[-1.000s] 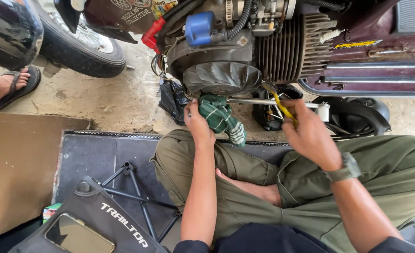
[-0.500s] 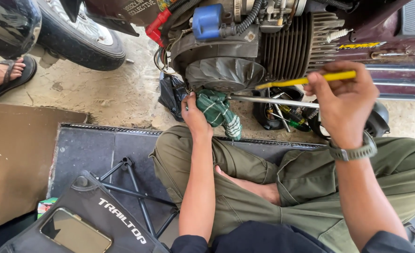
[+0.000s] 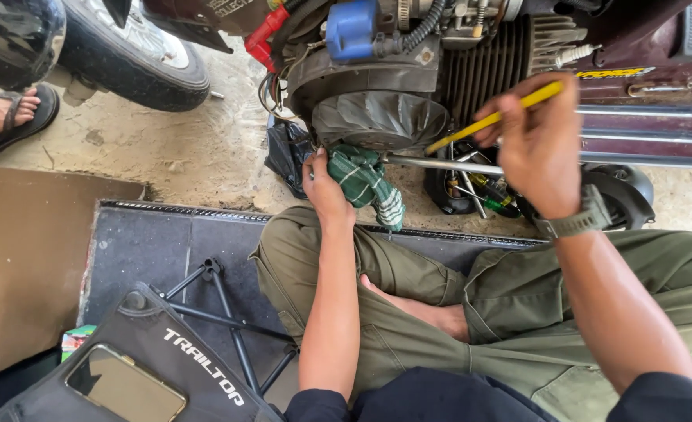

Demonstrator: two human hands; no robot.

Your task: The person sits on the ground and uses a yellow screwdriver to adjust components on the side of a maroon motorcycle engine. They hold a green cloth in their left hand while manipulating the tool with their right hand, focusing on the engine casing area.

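I sit cross-legged in olive trousers before a motorcycle engine (image 3: 377, 86). My left hand (image 3: 324, 187) grips a green checked rag (image 3: 362, 176) pressed up under the round black engine cover (image 3: 381, 117). My right hand (image 3: 537, 144) is raised in front of the cylinder fins and is closed on a thin yellow-handled tool (image 3: 494, 119), whose tip points down-left toward the cover's edge. A watch sits on my right wrist. A chrome rod (image 3: 440, 164) runs below the engine between my hands.
A black tyre (image 3: 139, 59) stands at upper left, with another person's sandalled foot (image 3: 6, 117) beside it. A black mat (image 3: 150, 250) holds a folding metal stand (image 3: 221, 312), a black bag (image 3: 166, 367) and a phone (image 3: 123, 387). Loose tools (image 3: 479, 195) lie under the engine.
My right hand has lifted from the tools under the engine up to the cylinder, carrying the yellow-handled tool, and now tilts it toward the cover. The left hand stays on the rag.
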